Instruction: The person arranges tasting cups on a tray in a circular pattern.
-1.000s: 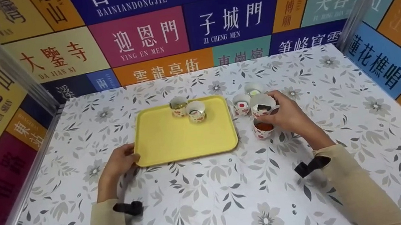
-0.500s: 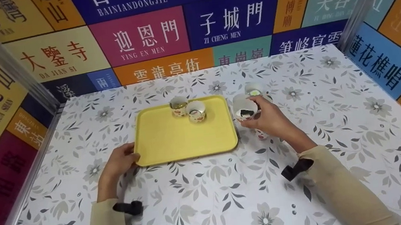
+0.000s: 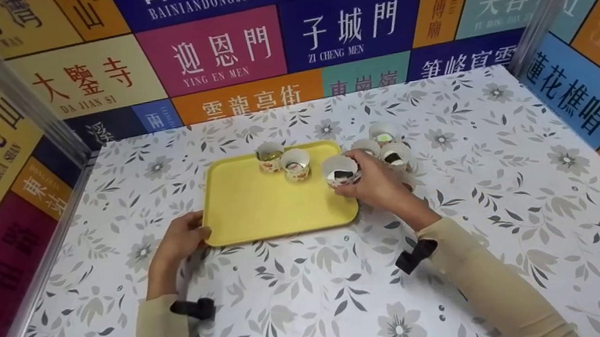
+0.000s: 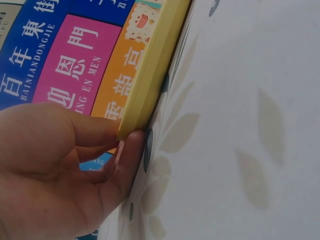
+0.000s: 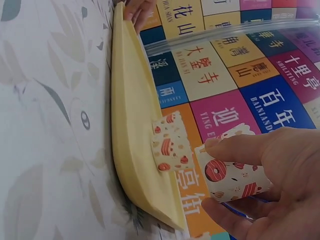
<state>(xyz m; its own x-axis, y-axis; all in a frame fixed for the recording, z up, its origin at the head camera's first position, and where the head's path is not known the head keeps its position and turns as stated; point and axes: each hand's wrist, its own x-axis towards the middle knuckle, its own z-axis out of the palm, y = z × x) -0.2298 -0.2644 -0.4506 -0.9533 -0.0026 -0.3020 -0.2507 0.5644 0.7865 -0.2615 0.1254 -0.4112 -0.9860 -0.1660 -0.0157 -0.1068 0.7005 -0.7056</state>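
In the head view my left hand [image 3: 179,240] holds the near left corner of the yellow tray [image 3: 259,210]. The left wrist view shows its thumb and fingers pinching the tray's rim [image 4: 145,75]. My right hand [image 3: 378,185] grips a patterned paper cup [image 3: 339,172] with something dark inside, over the tray's right edge. In the right wrist view this cup [image 5: 232,172], printed with a donut and cake, sits between thumb and fingers, tilted in that view. Two more paper cups [image 3: 270,157] stand side by side toward the back of the tray.
Several paper cups stand to the right of the tray: one with a pale green item [image 3: 384,136], one with a black-and-white item [image 3: 394,156], others partly behind the right hand. A flowered cloth [image 3: 303,292] covers the table; printed panels [image 3: 213,54] wall it in.
My right hand has carried the cup leftward from the group of cups to over the tray's right edge. My left hand stays at the tray corner.
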